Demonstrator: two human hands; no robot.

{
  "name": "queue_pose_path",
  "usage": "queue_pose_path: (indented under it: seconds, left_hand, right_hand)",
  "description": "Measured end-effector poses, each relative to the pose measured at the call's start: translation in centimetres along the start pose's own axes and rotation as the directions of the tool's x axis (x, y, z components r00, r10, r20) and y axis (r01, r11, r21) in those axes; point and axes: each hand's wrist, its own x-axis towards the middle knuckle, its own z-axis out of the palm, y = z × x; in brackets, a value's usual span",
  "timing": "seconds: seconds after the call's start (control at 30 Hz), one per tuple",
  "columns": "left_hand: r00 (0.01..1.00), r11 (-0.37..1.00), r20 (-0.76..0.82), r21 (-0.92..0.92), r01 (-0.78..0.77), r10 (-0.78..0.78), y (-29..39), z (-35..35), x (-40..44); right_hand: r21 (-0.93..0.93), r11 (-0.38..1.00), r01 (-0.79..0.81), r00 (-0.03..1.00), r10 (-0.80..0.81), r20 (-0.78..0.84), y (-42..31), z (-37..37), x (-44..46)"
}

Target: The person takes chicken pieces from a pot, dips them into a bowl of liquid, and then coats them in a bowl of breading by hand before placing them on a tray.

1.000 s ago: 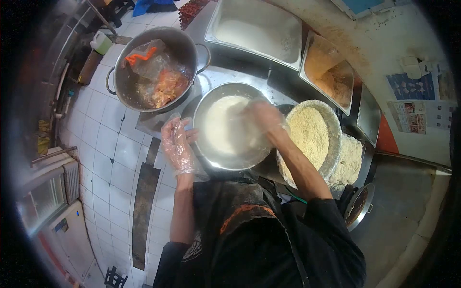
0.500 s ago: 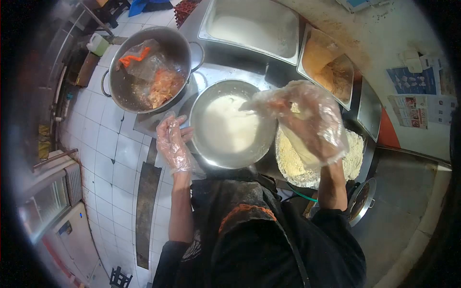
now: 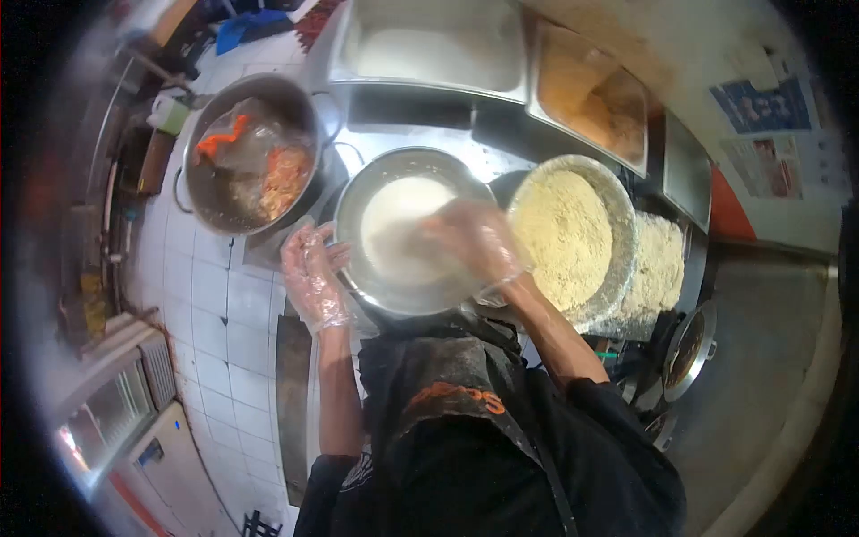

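My left hand, in a clear plastic glove, is at the left rim of a steel bowl, its fingers apart and nothing in them. White liquid lies in the bowl. Over the bowl's right part is my right hand, also gloved; its fingers are smeared by motion, and whether they hold anything cannot be seen. Just right of that hand stands a round container of pale yellow crumbs.
A large pot with orange-pink food and a plastic bag stands at the left. Steel trays of white and orange-brown contents line the back. Pale crumbs and a round pan are at the right.
My right hand has moved left from over the crumb container to the bowl. My left hand keeps its place beside the rim. The view has shifted, with the pot now further left.
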Motion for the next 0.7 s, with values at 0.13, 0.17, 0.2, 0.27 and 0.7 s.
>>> queue_pose_path:
  seconds: [0.13, 0.17, 0.2, 0.27, 0.7]
  left_hand:
    - [0.999, 0.996, 0.031, 0.088, 0.012, -0.015, -0.1, 0.8, 0.9]
    - [1.000, 0.991, 0.014, 0.136, -0.008, 0.006, 0.3, 1.3, 0.5]
    - [0.999, 0.990, 0.037, 0.143, -0.006, 0.000, 0.1, 1.5, 0.3]
    - [0.999, 0.995, 0.045, 0.095, -0.013, 0.009, -0.4, 2.0, 0.6]
    - [0.963, 0.991, 0.268, 0.126, -0.049, 0.014, 0.3, 8.8, -1.9]
  right_hand:
    - [-0.224, 0.929, -0.295, 0.943, 0.321, 0.090, -3.0, -1.8, -0.5]
    - [0.007, 0.950, -0.311, 0.947, 0.309, 0.085, -2.4, -1.7, -1.3]
    - [0.240, 0.922, -0.304, 0.953, 0.294, 0.076, -1.5, -1.3, -1.9]
    - [0.096, 0.906, -0.413, 0.911, 0.411, 0.041, 1.1, -1.4, -2.9]
    - [0.141, 0.843, -0.519, 0.746, 0.527, -0.408, -0.5, -18.4, -10.8]
